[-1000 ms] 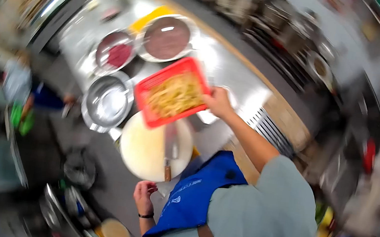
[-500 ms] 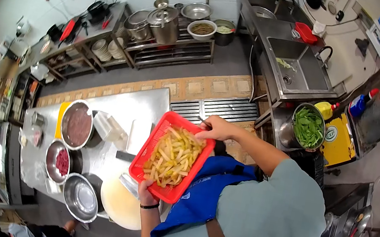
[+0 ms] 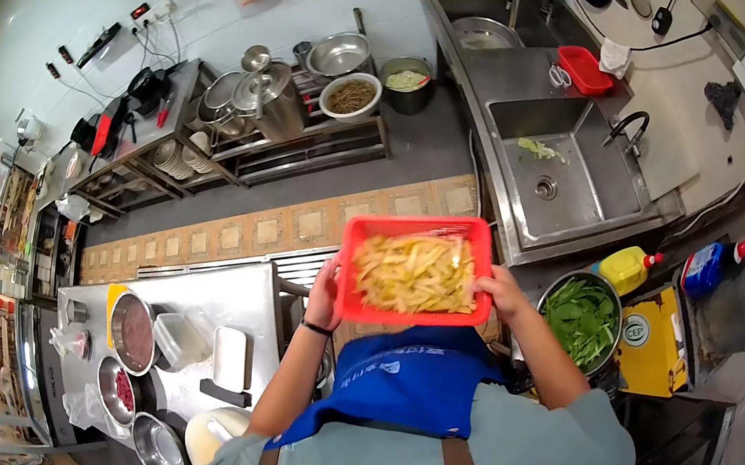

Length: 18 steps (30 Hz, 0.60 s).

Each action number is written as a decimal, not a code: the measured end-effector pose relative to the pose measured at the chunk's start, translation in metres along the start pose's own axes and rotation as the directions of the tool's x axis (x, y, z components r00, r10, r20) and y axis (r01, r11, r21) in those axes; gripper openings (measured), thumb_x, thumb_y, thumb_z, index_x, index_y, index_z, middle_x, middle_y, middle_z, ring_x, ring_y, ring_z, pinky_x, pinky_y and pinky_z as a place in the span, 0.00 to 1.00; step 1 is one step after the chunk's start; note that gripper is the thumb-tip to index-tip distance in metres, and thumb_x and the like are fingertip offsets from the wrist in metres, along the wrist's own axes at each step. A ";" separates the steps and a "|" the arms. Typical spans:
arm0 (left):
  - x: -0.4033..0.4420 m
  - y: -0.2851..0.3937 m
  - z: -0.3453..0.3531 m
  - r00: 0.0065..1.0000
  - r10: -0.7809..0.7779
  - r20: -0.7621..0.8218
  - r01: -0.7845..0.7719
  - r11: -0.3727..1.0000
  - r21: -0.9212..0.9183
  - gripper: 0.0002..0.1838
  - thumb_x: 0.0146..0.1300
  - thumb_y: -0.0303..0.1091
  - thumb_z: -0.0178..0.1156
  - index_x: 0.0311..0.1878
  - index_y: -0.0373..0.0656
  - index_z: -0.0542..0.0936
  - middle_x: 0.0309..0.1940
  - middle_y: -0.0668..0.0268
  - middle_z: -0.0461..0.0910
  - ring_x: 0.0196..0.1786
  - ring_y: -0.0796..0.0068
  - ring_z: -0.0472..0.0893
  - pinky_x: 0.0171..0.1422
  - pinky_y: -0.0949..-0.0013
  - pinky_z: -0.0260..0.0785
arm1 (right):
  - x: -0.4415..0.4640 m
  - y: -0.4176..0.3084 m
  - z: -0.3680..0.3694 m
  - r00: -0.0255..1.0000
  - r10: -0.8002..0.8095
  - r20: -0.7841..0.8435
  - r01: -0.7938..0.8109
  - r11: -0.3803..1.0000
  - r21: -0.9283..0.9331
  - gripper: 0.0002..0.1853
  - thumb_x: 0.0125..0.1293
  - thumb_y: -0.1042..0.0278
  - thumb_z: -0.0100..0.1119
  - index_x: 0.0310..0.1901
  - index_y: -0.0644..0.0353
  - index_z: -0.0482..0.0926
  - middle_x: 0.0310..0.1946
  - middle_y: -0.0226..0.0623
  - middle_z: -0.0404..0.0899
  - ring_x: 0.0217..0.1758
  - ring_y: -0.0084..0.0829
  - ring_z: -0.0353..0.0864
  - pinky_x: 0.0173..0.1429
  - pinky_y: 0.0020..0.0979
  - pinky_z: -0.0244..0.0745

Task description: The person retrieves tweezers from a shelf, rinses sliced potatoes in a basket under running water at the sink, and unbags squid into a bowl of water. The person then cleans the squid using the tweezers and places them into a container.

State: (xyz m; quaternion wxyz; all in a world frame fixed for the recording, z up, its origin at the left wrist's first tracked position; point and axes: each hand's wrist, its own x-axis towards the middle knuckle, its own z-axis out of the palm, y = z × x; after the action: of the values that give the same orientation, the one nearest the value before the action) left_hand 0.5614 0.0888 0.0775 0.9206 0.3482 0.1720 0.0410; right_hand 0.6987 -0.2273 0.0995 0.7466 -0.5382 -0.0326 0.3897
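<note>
I hold the basket (image 3: 397, 318), red and filled with pale yellow strips (image 3: 417, 272), in front of my blue apron (image 3: 411, 379), clear of the surface (image 3: 208, 288). My left fingers (image 3: 323, 290) are closed on its left side; a black band (image 3: 316, 327) circles that wrist. My right fingers (image 3: 500, 290) grip its right rim, so both sides are held. Part of the basket's upper edge catches the light.

Down to my left, the surface carries a bowl (image 3: 133, 335) of brownish stuff, a clear box (image 3: 182, 339) beside it, and a white tray (image 3: 229, 357) next to that. Nearer me are a smaller bowl with red pieces (image 3: 126, 391), a shiny basin (image 3: 159, 450) and a pale board (image 3: 205, 437), partly hidden by my arm.

Near my right forearm stands a pot of greens (image 3: 581, 321), beside a yellow carton (image 3: 655, 352). Ahead and to the right, the sink (image 3: 589, 189) has green scraps (image 3: 537, 149) in it.
</note>
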 end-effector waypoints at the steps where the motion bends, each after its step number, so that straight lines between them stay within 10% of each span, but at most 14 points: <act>1: 0.021 -0.007 0.013 1.000 0.012 -0.012 -0.012 0.998 0.063 0.30 0.74 0.50 0.46 0.71 0.41 0.62 0.62 0.58 0.73 0.64 0.63 0.74 0.67 0.57 0.68 | -0.005 0.001 -0.017 1.000 0.009 -0.012 -0.009 1.000 0.004 0.18 0.54 0.73 0.59 0.48 0.69 0.79 0.40 0.38 0.83 0.38 0.28 0.83 0.46 0.26 0.78; 9: 0.192 -0.063 0.091 0.931 -0.364 0.020 0.278 0.746 0.604 0.28 0.72 0.48 0.53 0.68 0.43 0.66 0.57 0.66 0.78 0.56 0.77 0.75 0.58 0.64 0.69 | -0.024 0.001 -0.128 0.591 -0.082 -0.803 0.179 0.983 0.031 0.12 0.54 0.74 0.59 0.41 0.65 0.80 0.33 0.35 0.82 0.27 0.22 0.80 0.24 0.22 0.69; 18: 0.485 -0.203 0.245 0.843 -0.402 0.357 -0.068 0.578 0.813 0.25 0.66 0.45 0.61 0.62 0.41 0.73 0.51 0.67 0.80 0.54 0.73 0.77 0.57 0.69 0.70 | 0.051 -0.011 -0.193 0.293 0.108 -0.950 0.448 0.862 0.236 0.11 0.53 0.75 0.61 0.40 0.61 0.80 0.29 0.34 0.83 0.20 0.25 0.77 0.19 0.23 0.63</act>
State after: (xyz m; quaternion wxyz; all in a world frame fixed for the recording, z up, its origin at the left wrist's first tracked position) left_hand 1.0914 -0.1233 -0.0241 0.6742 0.7024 -0.0426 -0.2242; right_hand 0.8308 -0.3474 0.0092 0.7637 -0.4596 0.4443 -0.0900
